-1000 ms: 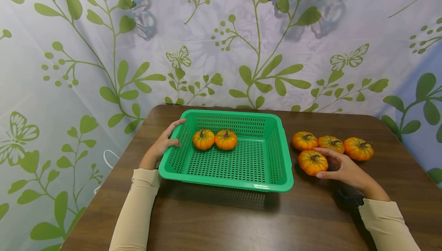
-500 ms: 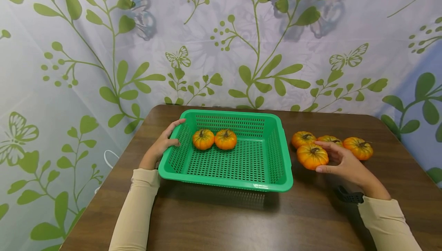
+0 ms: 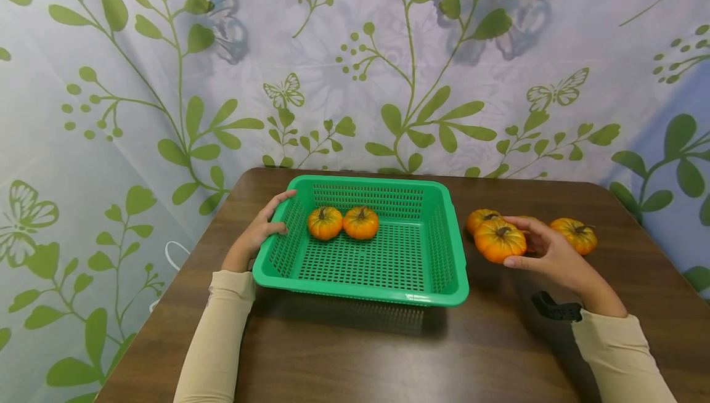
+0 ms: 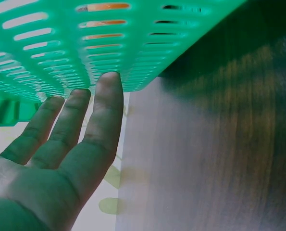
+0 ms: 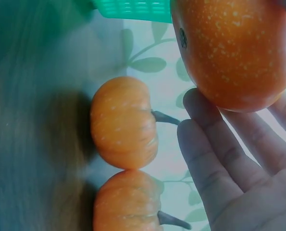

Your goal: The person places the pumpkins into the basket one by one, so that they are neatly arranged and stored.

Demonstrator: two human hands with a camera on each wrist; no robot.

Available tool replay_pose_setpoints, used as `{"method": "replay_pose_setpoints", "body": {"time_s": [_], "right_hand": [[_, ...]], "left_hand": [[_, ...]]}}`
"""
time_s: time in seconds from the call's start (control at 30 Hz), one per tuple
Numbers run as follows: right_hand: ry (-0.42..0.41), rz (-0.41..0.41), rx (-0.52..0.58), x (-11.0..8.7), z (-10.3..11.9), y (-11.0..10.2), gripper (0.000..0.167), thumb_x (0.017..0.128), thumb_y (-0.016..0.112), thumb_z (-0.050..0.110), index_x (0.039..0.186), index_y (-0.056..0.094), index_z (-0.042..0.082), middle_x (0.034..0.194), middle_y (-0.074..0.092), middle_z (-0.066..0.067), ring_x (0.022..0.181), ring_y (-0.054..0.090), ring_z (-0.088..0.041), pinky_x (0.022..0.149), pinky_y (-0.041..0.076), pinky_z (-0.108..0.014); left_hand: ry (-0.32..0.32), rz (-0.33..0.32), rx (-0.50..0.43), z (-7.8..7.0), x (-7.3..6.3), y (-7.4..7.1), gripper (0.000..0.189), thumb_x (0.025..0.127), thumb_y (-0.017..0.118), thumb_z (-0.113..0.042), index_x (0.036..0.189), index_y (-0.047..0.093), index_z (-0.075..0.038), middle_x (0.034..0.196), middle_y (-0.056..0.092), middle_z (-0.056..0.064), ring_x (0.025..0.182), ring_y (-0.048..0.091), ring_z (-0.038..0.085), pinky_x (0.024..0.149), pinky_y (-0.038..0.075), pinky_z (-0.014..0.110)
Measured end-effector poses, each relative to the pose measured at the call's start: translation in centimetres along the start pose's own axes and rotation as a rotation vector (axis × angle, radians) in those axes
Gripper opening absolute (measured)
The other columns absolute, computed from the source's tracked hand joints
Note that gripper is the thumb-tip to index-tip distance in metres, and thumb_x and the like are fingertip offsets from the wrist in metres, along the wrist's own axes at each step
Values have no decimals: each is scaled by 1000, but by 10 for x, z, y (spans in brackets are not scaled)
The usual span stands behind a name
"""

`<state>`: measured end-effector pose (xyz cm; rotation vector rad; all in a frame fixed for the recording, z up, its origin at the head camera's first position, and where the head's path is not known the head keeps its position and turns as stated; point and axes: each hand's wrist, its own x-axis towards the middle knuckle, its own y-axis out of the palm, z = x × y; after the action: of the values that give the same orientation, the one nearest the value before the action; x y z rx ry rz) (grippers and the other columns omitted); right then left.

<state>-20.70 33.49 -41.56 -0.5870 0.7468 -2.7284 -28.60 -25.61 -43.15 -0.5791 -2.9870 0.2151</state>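
Note:
My right hand (image 3: 554, 258) holds a small orange pumpkin (image 3: 500, 241) between thumb and fingers. In the right wrist view this pumpkin (image 5: 234, 53) is raised off the table, its underside showing. My left hand (image 3: 256, 236) grips the left rim of a green plastic basket (image 3: 360, 295), thumb over the edge. From the left wrist, the fingers (image 4: 102, 115) lie against the basket's slotted outer wall. Two pumpkins sit side by side inside, a left one (image 3: 325, 223) and a right one (image 3: 360, 223).
Behind the held pumpkin stands another pumpkin (image 3: 480, 217) on the brown wooden table (image 3: 366, 360). A further pumpkin (image 3: 574, 235) is to the right; one between them is mostly hidden by my right hand. A leaf-patterned cloth (image 3: 344, 107) hangs along the back.
My right hand has lifted the front pumpkin off the table, and it now overlaps the back ones more. The left hand and the basket have stayed in place.

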Motion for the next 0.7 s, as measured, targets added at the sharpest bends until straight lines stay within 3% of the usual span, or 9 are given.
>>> {"method": "replay_pose_setpoints", "body": {"time_s": [0.7], "right_hand": [[-5, 25, 38, 21, 24, 12, 72, 91, 78, -10, 155, 46, -8, 137, 57, 25, 115, 62, 7, 93, 51, -11]], "left_hand": [[-17, -8, 7, -1, -1, 1, 94, 85, 54, 4, 172, 23, -9, 167, 26, 32, 130, 46, 49, 85, 56, 39]]}}
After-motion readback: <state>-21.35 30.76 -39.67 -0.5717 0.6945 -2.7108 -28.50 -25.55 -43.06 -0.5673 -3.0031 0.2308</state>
